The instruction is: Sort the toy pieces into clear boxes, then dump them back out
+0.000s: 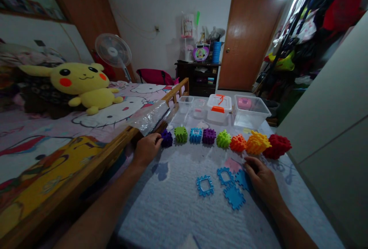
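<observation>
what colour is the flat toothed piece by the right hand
Blue; the flat toothed piece shows in the head view.

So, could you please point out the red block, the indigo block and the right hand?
Red block [277, 147], head view: near side.
Indigo block [167, 139], head view: near side.
Right hand [261, 177], head view: back of hand.

Eight toothed plastic blocks, each one colour; four flat blue toothed plastic squares, two being open frames; four see-through plastic boxes near the far edge of the surface
</observation>
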`<state>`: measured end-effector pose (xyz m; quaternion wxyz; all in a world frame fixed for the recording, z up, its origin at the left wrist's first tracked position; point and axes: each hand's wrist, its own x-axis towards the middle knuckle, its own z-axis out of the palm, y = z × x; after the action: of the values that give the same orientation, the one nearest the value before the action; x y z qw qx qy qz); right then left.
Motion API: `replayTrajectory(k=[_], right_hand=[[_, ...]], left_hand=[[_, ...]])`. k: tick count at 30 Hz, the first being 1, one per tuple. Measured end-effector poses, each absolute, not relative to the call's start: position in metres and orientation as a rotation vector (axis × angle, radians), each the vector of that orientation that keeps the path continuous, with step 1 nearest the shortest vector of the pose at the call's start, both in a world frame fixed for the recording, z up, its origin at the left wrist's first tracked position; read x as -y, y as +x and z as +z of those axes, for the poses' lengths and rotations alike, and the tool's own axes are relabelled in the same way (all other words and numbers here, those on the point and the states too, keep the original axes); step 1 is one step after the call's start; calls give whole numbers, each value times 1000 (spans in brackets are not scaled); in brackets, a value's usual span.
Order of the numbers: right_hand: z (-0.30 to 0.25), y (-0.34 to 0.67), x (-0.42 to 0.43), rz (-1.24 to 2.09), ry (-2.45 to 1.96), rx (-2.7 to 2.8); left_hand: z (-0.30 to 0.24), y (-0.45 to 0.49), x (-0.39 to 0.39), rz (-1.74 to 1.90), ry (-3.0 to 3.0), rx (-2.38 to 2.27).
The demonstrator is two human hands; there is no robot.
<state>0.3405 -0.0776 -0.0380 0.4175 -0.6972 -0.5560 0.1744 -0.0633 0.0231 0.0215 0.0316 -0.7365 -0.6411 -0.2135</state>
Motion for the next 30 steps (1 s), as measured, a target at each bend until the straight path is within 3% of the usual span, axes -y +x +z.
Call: replayTrajectory(k=[11,20,25,30], right_hand=[[-30,336,78,469,-1757,1423],[-16,317,90,433,-1595,1966],[-21,300,93,411,-1663,2120],[-20,299,92,378,-1638,2067]], left_hand=[[8,-61,-29,-540,-2266,1790],[23,-20,15,-897,-2550,1517],[15,36,62,-481,-3144,1448],[4,58,72,-234,-3194,1642]])
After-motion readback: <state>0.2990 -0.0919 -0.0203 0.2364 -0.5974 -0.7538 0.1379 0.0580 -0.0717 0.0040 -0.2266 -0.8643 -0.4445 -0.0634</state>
